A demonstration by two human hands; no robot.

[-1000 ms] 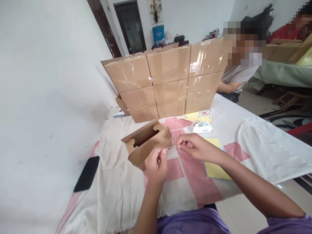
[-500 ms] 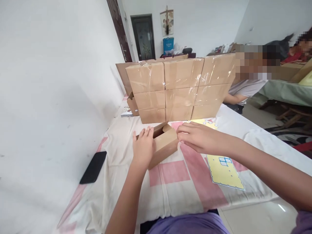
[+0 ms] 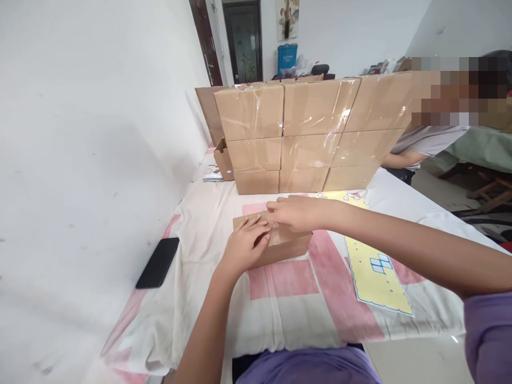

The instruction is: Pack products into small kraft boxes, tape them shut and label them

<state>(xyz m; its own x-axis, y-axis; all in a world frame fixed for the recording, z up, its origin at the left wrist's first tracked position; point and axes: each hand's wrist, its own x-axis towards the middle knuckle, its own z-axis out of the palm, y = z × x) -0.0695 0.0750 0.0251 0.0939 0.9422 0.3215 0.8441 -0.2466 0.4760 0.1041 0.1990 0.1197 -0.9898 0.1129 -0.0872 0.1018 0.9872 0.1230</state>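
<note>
A small brown cardboard box lies on the cloth-covered table in front of me, its lid folded down over the top. My left hand rests on the left part of the lid, fingers spread and thumb apart. From the right, my right hand reaches over the box, its fingers bent and closed on the lid close to my left fingertips. Its lower fingers are partly hidden. A yellow printed sheet lies right of the box, partly under my right forearm.
Behind the box stands a wall of stacked cardboard boxes wrapped in clear film. An open carton and some leaflets sit at its left. A black phone lies near the white wall. A person is beyond the stack, right.
The lid, open before, now lies over the box top. My right hand moved left from the box's end onto the lid. The box has turned, and the camera view has shifted.
</note>
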